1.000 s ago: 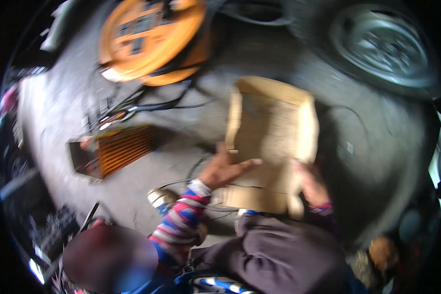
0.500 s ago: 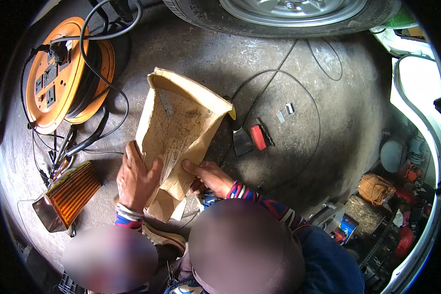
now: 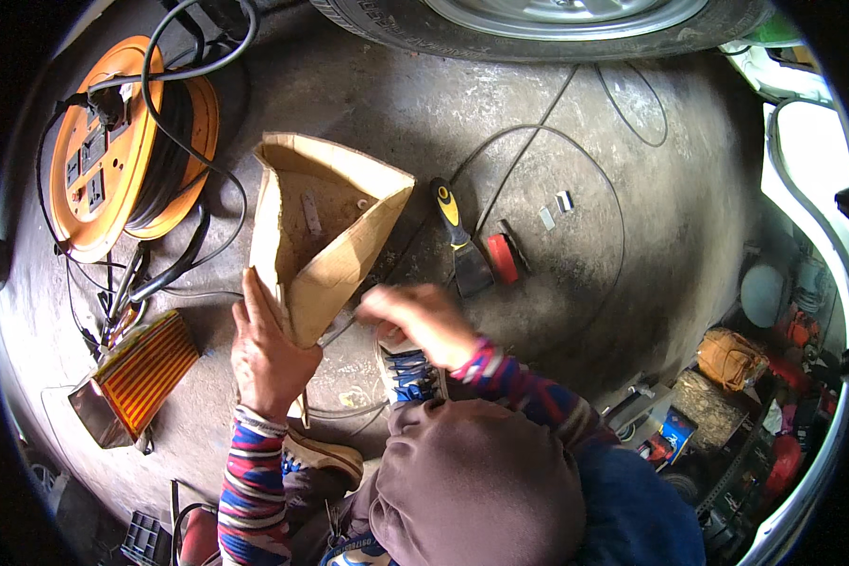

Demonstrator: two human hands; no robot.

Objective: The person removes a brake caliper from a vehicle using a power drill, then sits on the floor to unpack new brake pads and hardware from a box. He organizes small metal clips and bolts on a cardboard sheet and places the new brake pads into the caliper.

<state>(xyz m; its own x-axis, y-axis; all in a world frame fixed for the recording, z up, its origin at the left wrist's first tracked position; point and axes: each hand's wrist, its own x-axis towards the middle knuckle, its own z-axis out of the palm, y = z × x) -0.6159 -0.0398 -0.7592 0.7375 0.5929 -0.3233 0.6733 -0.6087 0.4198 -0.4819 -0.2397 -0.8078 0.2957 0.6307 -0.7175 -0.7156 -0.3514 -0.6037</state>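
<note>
My left hand [image 3: 272, 363] grips the near left end of a folded brown cardboard tray [image 3: 344, 259], its fingers along the outer side. The tray has raised, creased walls and narrows toward me. Inside lie a pale flat strip [image 3: 311, 213] and a small white ring [image 3: 362, 204]. My right hand [image 3: 424, 321] is apart from the cardboard, just right of its near end and above a shoe; motion smears its fingers. Farther right, a putty knife [image 3: 451, 219] with a yellow and black handle lies on the floor beside a red and black object [image 3: 503, 258].
An orange cable reel [image 3: 113, 160] with looping black cables stands at the left, above a red-and-yellow striped box [image 3: 146, 377]. Small metal pieces [image 3: 563, 201] lie on the concrete. A vehicle tyre [image 3: 538, 47] borders the far side. Assorted items, including a brown bundle [image 3: 729, 358], crowd the right.
My right hand has let go of the cardboard and moved right. The tray's right wall has folded inward, and its far end has shifted left, uncovering the putty knife's handle.
</note>
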